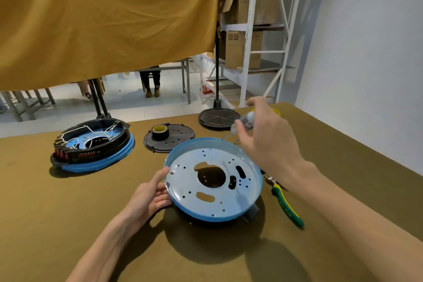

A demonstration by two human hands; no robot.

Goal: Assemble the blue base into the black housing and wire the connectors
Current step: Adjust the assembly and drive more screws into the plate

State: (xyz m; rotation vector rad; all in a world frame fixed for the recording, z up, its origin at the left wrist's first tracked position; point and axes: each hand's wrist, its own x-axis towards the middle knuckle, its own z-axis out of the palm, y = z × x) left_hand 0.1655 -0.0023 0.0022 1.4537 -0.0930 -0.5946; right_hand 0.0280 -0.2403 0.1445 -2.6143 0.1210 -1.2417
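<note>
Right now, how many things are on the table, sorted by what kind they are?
Blue pans: 2
Black round covers: 2
Tape rolls: 1
Pliers: 1
Total: 6
The pale part in the right hand is too blurred to name, so I left it out.

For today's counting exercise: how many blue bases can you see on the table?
2: one blue base near the middle, steadied by the left hand; another blue base at far left, already joined to a black housing.
</note>
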